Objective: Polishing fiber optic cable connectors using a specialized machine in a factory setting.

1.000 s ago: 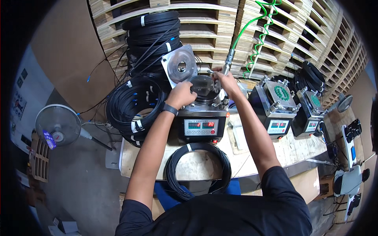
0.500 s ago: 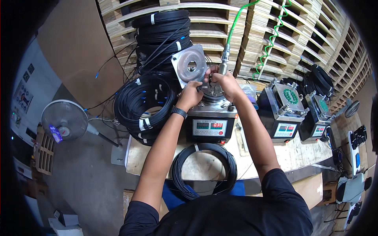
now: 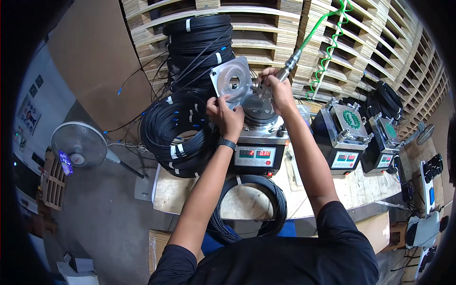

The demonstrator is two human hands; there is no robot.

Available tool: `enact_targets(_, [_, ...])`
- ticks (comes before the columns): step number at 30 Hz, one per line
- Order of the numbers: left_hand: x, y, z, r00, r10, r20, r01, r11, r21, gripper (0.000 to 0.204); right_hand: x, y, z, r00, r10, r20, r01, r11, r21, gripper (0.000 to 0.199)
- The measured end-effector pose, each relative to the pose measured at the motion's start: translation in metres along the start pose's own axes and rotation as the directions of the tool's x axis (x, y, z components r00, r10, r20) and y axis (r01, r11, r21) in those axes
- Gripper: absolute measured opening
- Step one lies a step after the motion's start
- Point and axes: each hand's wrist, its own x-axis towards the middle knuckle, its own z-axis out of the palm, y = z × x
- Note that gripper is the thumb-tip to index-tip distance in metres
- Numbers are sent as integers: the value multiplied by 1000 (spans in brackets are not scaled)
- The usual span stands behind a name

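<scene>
My right hand [image 3: 278,90] is closed around a metal air blow gun [image 3: 283,73], fed by a green hose [image 3: 316,31] from above. Its front end is over the dark round disc [image 3: 256,109] on top of a polishing machine [image 3: 254,137] with a lit digital panel. Beside that disc, my left hand [image 3: 227,118] has its fingers bent and apart at the lower edge of a square metal plate [image 3: 216,78]. This plate leans tilted behind the machine and carries a clear round ring. Whether the left fingertips touch the plate is hard to tell.
Coiled black cables [image 3: 175,128] stand left of the machine, with taller stacks [image 3: 199,52] behind. Another coil [image 3: 223,199] hangs over the table's front edge. Two similar machines [image 3: 339,137] stand right. Wooden pallets [image 3: 261,38] rise behind; a fan [image 3: 78,145] stands left.
My left hand has moved off the disc area, down and left to the plate's lower edge. The blow gun has tilted rightward and my right hand has shifted slightly right. More panel digits are lit.
</scene>
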Motion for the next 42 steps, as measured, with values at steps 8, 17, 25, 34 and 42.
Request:
enact_targets(8, [16, -39, 22, 903, -163, 398, 277, 928, -249, 57, -6, -9, 1, 1000, -23, -20, 22, 997, -68, 15])
enact_targets(17, [17, -37, 21, 891, -190, 413, 313, 915, -253, 58, 27, 54, -16, 972, -140, -190, 64, 931, -361, 6])
enact_targets(25, [15, -30, 19, 907, -160, 390, 264, 937, -228, 56, 58, 45, -6, 906, -359, -225, 322, 928, -186, 8])
enact_targets(34, [18, -42, 30, 895, -159, 416, 276, 932, -237, 58, -22, 18, -7, 973, 210, 94, -168, 927, -334, 13])
enact_targets(42, [15, -64, 28, 850, -148, 505, 374, 846, -382, 55, -78, -46, -60, 957, 287, 35, -253, 890, -380, 18])
